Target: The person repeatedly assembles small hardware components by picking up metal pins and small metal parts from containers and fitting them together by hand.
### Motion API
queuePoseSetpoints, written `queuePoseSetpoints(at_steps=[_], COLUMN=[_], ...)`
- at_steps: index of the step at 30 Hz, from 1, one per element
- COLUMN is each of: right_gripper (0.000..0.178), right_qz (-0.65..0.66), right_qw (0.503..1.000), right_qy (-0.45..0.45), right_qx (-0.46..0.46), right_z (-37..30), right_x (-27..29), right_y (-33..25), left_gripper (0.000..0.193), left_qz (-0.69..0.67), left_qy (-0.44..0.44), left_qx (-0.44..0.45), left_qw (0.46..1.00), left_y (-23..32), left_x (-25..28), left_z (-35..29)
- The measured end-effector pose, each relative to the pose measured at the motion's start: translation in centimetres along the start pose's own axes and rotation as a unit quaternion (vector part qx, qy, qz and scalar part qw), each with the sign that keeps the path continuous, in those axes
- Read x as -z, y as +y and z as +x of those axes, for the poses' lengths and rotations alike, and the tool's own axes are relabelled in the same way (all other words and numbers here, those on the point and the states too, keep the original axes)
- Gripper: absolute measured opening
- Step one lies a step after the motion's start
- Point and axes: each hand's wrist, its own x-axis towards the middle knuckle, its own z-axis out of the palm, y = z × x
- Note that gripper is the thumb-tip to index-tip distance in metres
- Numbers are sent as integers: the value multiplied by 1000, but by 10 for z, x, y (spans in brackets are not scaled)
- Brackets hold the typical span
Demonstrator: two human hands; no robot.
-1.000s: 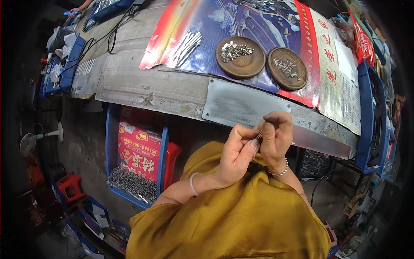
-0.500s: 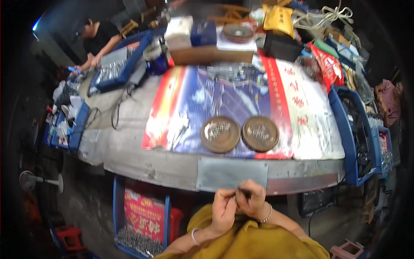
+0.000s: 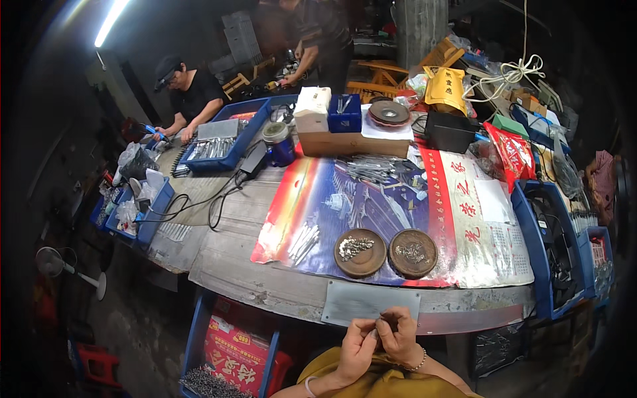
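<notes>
as left hand (image 3: 356,351) meets right hand (image 3: 401,341) at fingertips | both curled closed | cannot tell if gripping anything

Two dishes (image 3: 361,267) (image 3: 413,270) are lying on one poster (image 3: 391,212) — the person's two hands (image 3: 356,350) (image 3: 400,339), one jar (image 3: 277,137) and one fan (image 3: 50,262) are showing.

The view has tilted up, revealing a standing co-worker (image 3: 325,36).

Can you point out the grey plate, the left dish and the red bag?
Grey plate (image 3: 362,299): head view, middle of its face.
Left dish (image 3: 362,267): head view, bare near part.
Red bag (image 3: 510,150): head view, front.
</notes>
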Motion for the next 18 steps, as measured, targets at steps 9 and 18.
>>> queuePoseSetpoints(at_steps=[9, 18], right_gripper=[26, 6], right_qz=[-21, -317], right_qw=[1000, 947], right_qy=[-5, 42], right_qx=[22, -18], right_z=[1, -93], right_x=[8, 85], right_y=[-17, -4], left_gripper=[19, 21], left_qz=[1, -61], left_qy=[-5, -75], left_qx=[-2, 50], left_qw=[1000, 994], left_y=[11, 28], left_x=[-1, 17], left_z=[5, 35])
